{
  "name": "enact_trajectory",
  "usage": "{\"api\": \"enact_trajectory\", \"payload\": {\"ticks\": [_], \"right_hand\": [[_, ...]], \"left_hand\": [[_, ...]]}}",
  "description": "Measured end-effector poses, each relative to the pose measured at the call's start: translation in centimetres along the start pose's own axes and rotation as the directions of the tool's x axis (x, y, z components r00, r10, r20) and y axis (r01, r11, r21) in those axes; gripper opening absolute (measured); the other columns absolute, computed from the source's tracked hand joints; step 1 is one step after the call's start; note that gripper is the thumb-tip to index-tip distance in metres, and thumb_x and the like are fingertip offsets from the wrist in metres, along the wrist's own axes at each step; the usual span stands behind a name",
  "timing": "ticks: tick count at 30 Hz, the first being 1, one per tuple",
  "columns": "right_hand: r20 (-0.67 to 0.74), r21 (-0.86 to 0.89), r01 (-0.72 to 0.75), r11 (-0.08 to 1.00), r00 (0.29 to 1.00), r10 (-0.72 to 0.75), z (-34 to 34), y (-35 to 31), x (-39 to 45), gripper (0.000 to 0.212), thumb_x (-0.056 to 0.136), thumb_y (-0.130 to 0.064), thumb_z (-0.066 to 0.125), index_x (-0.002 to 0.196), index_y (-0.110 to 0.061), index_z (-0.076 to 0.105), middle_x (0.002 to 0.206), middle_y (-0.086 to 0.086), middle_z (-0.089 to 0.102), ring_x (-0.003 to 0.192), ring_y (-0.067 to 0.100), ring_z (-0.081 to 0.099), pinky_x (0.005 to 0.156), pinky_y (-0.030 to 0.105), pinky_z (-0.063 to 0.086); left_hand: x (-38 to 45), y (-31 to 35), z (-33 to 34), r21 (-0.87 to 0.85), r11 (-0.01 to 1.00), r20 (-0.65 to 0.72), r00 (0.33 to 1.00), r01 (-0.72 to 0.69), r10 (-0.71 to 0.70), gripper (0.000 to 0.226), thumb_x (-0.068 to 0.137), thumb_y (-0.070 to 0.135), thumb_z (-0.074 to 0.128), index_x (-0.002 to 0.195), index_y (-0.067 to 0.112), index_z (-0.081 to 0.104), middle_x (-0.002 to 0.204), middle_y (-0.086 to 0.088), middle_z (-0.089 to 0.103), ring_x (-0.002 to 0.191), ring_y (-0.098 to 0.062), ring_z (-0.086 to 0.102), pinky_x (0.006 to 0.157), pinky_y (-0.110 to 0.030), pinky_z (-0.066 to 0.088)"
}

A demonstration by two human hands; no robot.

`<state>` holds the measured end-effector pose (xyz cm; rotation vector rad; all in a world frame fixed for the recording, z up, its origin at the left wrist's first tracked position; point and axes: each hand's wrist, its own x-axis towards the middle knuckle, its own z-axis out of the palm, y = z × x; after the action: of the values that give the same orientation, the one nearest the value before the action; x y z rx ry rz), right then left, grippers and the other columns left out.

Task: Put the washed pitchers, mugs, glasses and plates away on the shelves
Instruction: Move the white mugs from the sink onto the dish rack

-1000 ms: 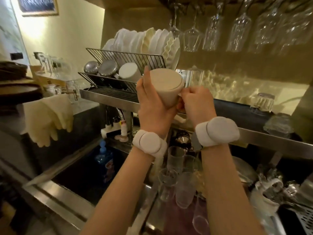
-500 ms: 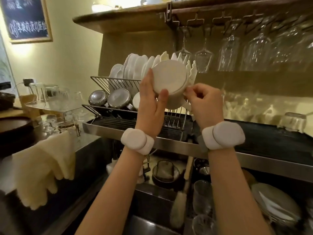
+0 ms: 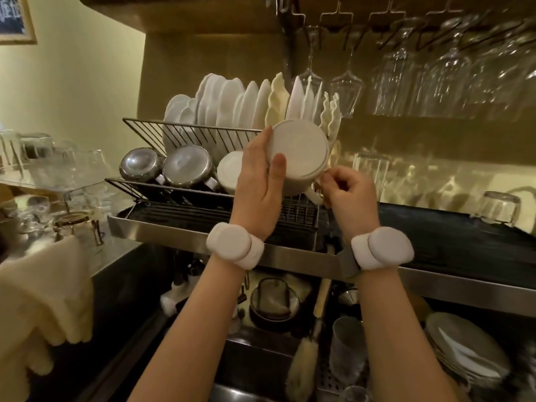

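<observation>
Fingers (image 3: 278, 166) of the left hand (image 3: 258, 187) lay curled round the side of a white mug (image 3: 301, 152), thumb pressed on its flat base, while the right hand (image 3: 351, 195) pinched the mug's handle (image 3: 314, 194) from the right with fingers bent tight. Mug was held tipped, base turned toward the camera, in the air just in front of the wire dish rack (image 3: 203, 134) at the right end of its lower tier. White plates (image 3: 246, 103) stood on edge in the rack's upper tier, behind and above the mug. On the lower tier, left of the hands, two steel pitchers (image 3: 165, 166) lay bottoms outward, and a second white mug (image 3: 230, 172) beside them was partly hidden by the left hand. Rack sat on a steel shelf (image 3: 290, 256) running across the view. Stemmed glasses (image 3: 346, 88) hung upside down from a rail under the top shelf. One tumbler (image 3: 499, 207) stood inverted on the dark mat at far right. Both wrists carried white bands (image 3: 232, 245). Below the shelf: a brush (image 3: 301, 367), a glass (image 3: 346, 349), stacked plates at lower right (image 3: 467, 349). Pale gloves (image 3: 46, 294) hung at left.
</observation>
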<state>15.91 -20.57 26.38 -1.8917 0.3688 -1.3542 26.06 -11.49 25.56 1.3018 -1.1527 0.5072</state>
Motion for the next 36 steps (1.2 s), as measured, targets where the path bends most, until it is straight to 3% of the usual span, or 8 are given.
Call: {"api": "enact_trajectory", "payload": {"ticks": [5,9,12,16,22,31,36], "right_hand": [[-0.012,0.019,-0.019,1.0,1.0,0.019,0.4,1.7,0.3,0.015,0.088,-0.006,0.057,0.078,-0.011,0.066,0.067,0.002,0.057,0.063,0.013,0.049,0.066,0.029,0.041],[-0.017,0.049,-0.044,0.998,0.999,0.045,0.5,3.0,0.2,0.015,0.088,-0.006,0.058,0.077,-0.011,0.067,0.067,0.001,0.06,0.064,0.01,0.052,0.065,0.029,0.043],[-0.018,0.081,-0.059,0.995,0.998,0.061,0.7,3.6,0.1,0.021,0.087,-0.005,0.058,0.072,-0.016,0.067,0.068,0.003,0.061,0.065,0.011,0.053,0.064,0.028,0.045],[-0.019,0.129,-0.05,0.99,0.998,0.053,0.9,4.4,-0.1,0.03,0.086,-0.005,0.06,0.065,-0.025,0.064,0.062,-0.005,0.06,0.054,-0.005,0.052,0.057,0.011,0.043],[-0.036,0.127,-0.079,0.989,0.996,0.084,1.4,5.7,-0.2,0.022,0.086,-0.006,0.061,0.07,-0.021,0.065,0.064,-0.005,0.059,0.052,-0.008,0.052,0.055,0.007,0.042],[0.022,0.203,-0.134,0.97,0.991,0.133,1.1,5.7,-0.3,0.026,0.086,-0.004,0.059,0.067,-0.021,0.065,0.062,-0.004,0.06,0.048,-0.008,0.053,0.049,0.009,0.044],[0.021,0.201,-0.119,0.972,0.993,0.117,1.1,5.7,-0.3,0.031,0.087,-0.003,0.057,0.062,-0.021,0.063,0.048,-0.016,0.058,0.045,-0.006,0.048,0.048,0.009,0.041]], "left_hand": [[0.0,-0.8,0.5,-0.002,0.999,0.019,0.999,0.037,-0.037,0.054,0.093,0.034,0.045,0.14,0.011,0.03,0.135,-0.006,0.041,0.124,-0.013,0.04,0.103,-0.042,0.042],[-0.3,-1.3,0.9,0.075,0.997,0.012,1.0,0.025,-0.026,0.057,0.09,0.026,0.055,0.139,0.008,0.031,0.135,-0.007,0.043,0.121,-0.008,0.037,0.105,-0.035,0.04],[-0.4,-1.5,1.0,0.127,0.991,0.017,0.999,0.029,-0.031,0.058,0.089,0.024,0.058,0.139,0.007,0.033,0.135,-0.007,0.045,0.123,-0.013,0.041,0.106,-0.031,0.038],[-0.5,-1.9,1.3,0.213,0.977,0.021,0.999,0.024,-0.029,0.059,0.087,0.022,0.06,0.139,0.009,0.035,0.134,-0.007,0.048,0.122,-0.015,0.043,0.102,-0.018,0.032],[-0.6,-2.0,1.5,0.307,0.952,0.031,1.0,-0.008,-0.001,0.059,0.085,0.018,0.061,0.137,0.006,0.037,0.133,-0.009,0.05,0.122,-0.02,0.045,0.103,-0.026,0.036],[-0.6,-2.0,1.5,0.338,0.941,0.032,0.999,0.003,-0.015,0.061,0.082,0.018,0.064,0.137,0.006,0.038,0.131,-0.009,0.05,0.121,-0.021,0.045,0.098,-0.014,0.026],[-0.6,-2.0,1.5,0.337,0.941,0.044,0.999,-0.009,-0.007,0.062,0.082,0.018,0.064,0.137,0.006,0.038,0.133,-0.009,0.048,0.124,-0.02,0.042,0.099,-0.011,0.022]]}}
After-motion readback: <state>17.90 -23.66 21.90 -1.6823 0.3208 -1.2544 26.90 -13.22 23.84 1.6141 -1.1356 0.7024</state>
